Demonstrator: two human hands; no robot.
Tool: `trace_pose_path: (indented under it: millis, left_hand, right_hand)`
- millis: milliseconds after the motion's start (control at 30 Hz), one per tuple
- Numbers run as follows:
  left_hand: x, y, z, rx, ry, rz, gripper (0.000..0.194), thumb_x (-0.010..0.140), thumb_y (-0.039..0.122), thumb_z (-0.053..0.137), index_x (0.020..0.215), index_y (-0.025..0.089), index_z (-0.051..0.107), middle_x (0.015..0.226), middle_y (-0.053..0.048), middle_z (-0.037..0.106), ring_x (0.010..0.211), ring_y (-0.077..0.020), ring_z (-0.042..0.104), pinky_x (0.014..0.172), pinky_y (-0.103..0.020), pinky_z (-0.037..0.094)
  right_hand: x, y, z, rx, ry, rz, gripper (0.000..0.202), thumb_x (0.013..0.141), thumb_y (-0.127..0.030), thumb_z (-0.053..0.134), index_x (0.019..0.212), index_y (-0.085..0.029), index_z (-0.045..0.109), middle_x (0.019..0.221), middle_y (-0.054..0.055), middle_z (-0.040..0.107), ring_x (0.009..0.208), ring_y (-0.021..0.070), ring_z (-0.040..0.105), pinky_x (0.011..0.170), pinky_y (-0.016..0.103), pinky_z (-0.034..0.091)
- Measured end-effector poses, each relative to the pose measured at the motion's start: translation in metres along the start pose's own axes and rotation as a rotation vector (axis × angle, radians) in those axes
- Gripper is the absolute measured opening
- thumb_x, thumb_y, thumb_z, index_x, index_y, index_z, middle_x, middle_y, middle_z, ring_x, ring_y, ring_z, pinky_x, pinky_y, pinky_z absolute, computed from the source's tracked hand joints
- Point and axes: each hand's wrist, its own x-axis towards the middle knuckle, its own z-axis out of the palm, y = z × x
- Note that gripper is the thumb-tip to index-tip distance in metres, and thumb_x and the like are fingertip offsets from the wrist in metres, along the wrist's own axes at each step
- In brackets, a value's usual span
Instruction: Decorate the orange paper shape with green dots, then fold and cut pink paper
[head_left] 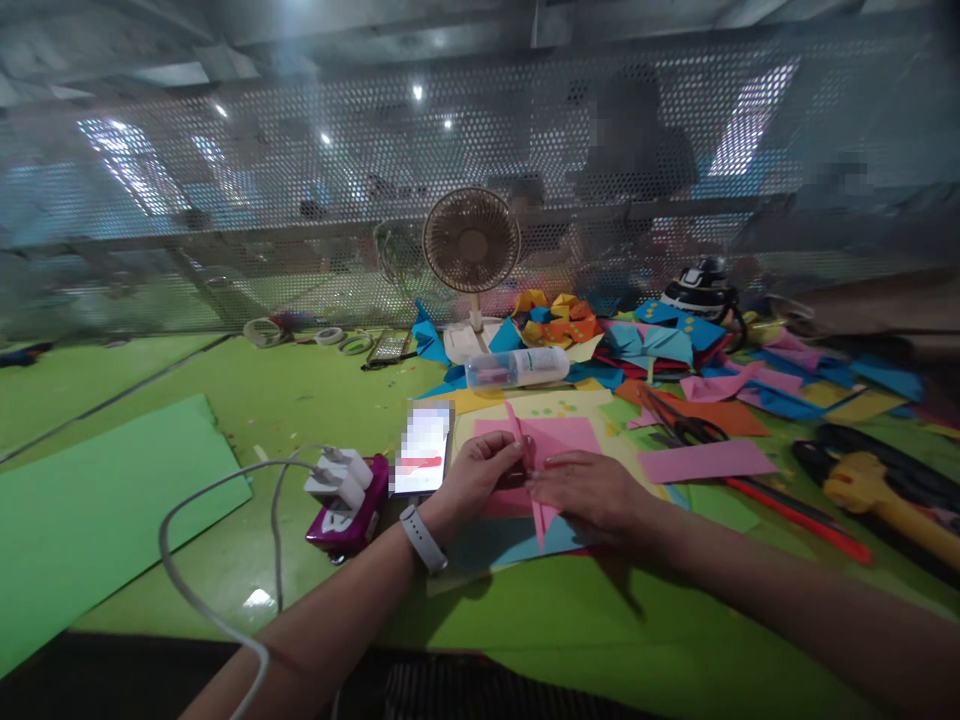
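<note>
A narrow folded pink strip (539,520) stands on its edge over a pink sheet (577,433), which lies on blue and pale yellow paper. My left hand (487,470) pinches the strip near its middle from the left, thumb and index finger together. From the right, my right hand (589,488) touches the strip with its fingertips, the fingers lying nearly flat and close together. Part of the strip between the hands is hidden by the fingers. A lit phone (422,450) lies just left of my left hand.
White plugs (341,480) with cables sit on a purple power block (324,525) at left. Behind the sheets are a clear bottle (517,368) and a small fan (472,242). Scissors (694,428), a pink strip (709,461) and colored paper scraps lie at right; green paper (112,520) lies far left.
</note>
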Motion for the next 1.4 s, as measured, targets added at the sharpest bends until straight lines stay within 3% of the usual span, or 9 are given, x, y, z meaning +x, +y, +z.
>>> trace_pose_path:
  millis: [133, 400, 600, 867, 1033, 1400]
  left_hand:
    - [0.001, -0.002, 0.001, 0.0, 0.009, 0.017, 0.037, 0.062, 0.044, 0.08, 0.067, 0.013, 0.059, 0.061, 0.003, 0.058, 0.057, -0.0083, 0.054, 0.065, -0.024, 0.047]
    - [-0.005, 0.002, 0.006, 0.011, 0.014, 0.066, 0.033, 0.068, 0.042, 0.077, 0.071, 0.013, 0.062, 0.062, 0.002, 0.059, 0.058, -0.0086, 0.055, 0.064, -0.023, 0.047]
    - [-0.009, 0.003, 0.011, 0.092, -0.017, 0.153, 0.029, 0.072, 0.04, 0.074, 0.084, 0.014, 0.068, 0.08, -0.004, 0.067, 0.071, -0.0132, 0.059, 0.07, -0.026, 0.047]
    - [-0.01, 0.003, 0.013, 0.104, 0.006, 0.206, 0.028, 0.075, 0.042, 0.071, 0.085, 0.015, 0.067, 0.078, -0.002, 0.065, 0.071, -0.0132, 0.06, 0.071, -0.027, 0.049]
    - [-0.01, -0.002, 0.015, 0.101, -0.037, 0.172, 0.03, 0.073, 0.042, 0.072, 0.083, 0.015, 0.066, 0.074, -0.002, 0.065, 0.066, -0.0123, 0.06, 0.073, -0.031, 0.051]
    - [-0.018, 0.003, 0.015, 0.106, -0.128, 0.114, 0.026, 0.081, 0.039, 0.066, 0.091, 0.015, 0.066, 0.086, -0.005, 0.065, 0.08, -0.0169, 0.063, 0.084, -0.035, 0.051]
  right_hand:
    - [0.002, -0.002, -0.002, 0.062, 0.005, 0.124, 0.021, 0.09, -0.016, 0.046, 0.1, -0.019, 0.063, 0.096, 0.005, 0.075, 0.094, 0.0144, 0.068, 0.096, 0.036, 0.046]
    - [0.005, -0.004, -0.001, 0.12, 0.063, 0.204, 0.014, 0.092, -0.021, 0.051, 0.096, -0.021, 0.065, 0.094, 0.003, 0.075, 0.087, 0.0131, 0.069, 0.097, 0.033, 0.04]
    - [0.015, -0.01, -0.005, 0.131, -0.034, 0.472, 0.018, 0.093, -0.032, 0.052, 0.094, -0.023, 0.068, 0.084, 0.001, 0.073, 0.075, 0.0156, 0.063, 0.077, 0.031, 0.043]
    - [0.016, -0.011, -0.009, 0.032, -0.04, 0.534, 0.031, 0.096, -0.041, 0.044, 0.094, -0.022, 0.068, 0.08, 0.004, 0.068, 0.077, 0.018, 0.059, 0.073, 0.033, 0.034]
    - [0.015, -0.008, -0.01, 0.109, -0.093, 0.662, 0.036, 0.095, -0.041, 0.043, 0.075, -0.019, 0.063, 0.07, 0.002, 0.064, 0.069, 0.0171, 0.055, 0.068, 0.031, 0.036]
    - [0.015, -0.005, -0.011, 0.301, -0.138, 0.795, 0.022, 0.091, -0.028, 0.051, 0.073, -0.019, 0.061, 0.071, 0.0, 0.065, 0.067, 0.0148, 0.056, 0.061, 0.025, 0.038]
